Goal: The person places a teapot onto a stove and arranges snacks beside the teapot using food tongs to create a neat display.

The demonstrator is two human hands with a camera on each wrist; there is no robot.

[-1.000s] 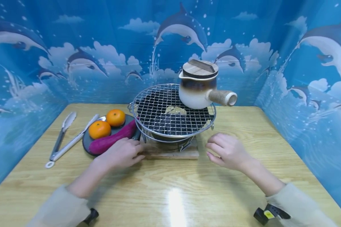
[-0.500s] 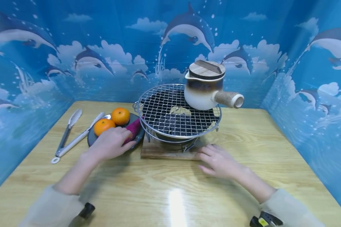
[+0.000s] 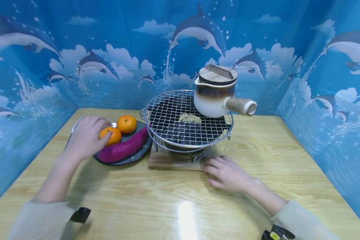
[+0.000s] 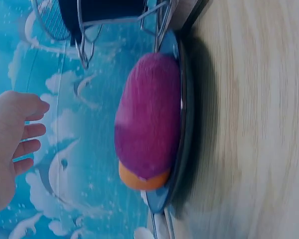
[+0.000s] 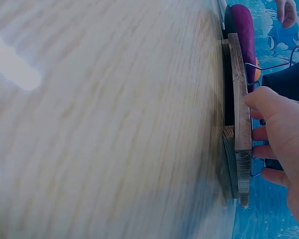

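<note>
We find a staged tabletop booth, not a working kitchen: a glossy wooden table (image 3: 180,200) enclosed on three sides by a blue dolphin-print backdrop (image 3: 123,50). Tea-brewing props stand on it: a wire-grill stove (image 3: 187,121) on a wooden board (image 3: 168,161), bearing a ceramic side-handled pot (image 3: 216,95).

A purple sweet potato (image 4: 148,117) lay on a dark plate (image 4: 182,149) — an orange (image 4: 139,181) peeking from behind it — while the left hand (image 4: 10,144) hovered open, apart.
</note>
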